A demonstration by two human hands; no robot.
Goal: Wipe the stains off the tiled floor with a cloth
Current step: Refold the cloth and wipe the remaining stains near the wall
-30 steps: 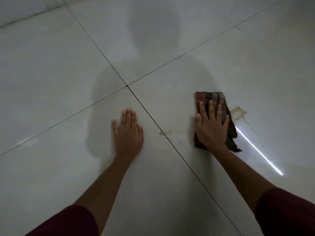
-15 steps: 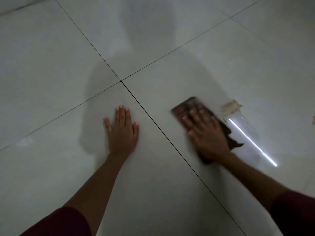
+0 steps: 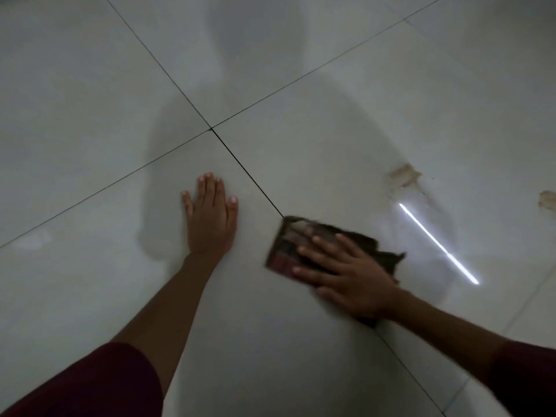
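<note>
Person on the floor (image 3: 90, 100), leaning forward on both arms. Left hand (image 3: 210, 215) lies flat, fingers straight and together, palm down on the tile just left of the dark grout line (image 3: 246, 176). It carries weight and holds nothing.

Right hand (image 3: 346, 275) presses flat on the cloth (image 3: 285, 245), fingers spread and straight, not curled round it. The cloth is dark, checked, folded to a rough rectangle, and blurred. It sits across the grout line, just right of the left hand and near it but apart. A ragged tail (image 3: 388, 260) sticks out beyond the hand on the far-right side.

Stains: a brownish patch (image 3: 403, 174) lies well up and right of the cloth, beside a bright strip of reflected light (image 3: 436, 242). A second, smaller patch (image 3: 547, 200) sits at the right edge of view. Neither is under the cloth. Any faint marks along the grout line I cannot make out in this dim light.

Judgement on the stroke:
- Keep the palm over the folded part so pressure goes through thick cloth, not the loose tail.
- Push down through the heel of the hand, with short overlapping passes.
- The brown patch looks dried at its edges, so it likely needs repeated rubbing from the rim inward, to avoid smearing.
- Glossy tile; the bracing hand could slip if the surface is wet.
- Turn the cloth to a fresh face before the second patch.
</note>
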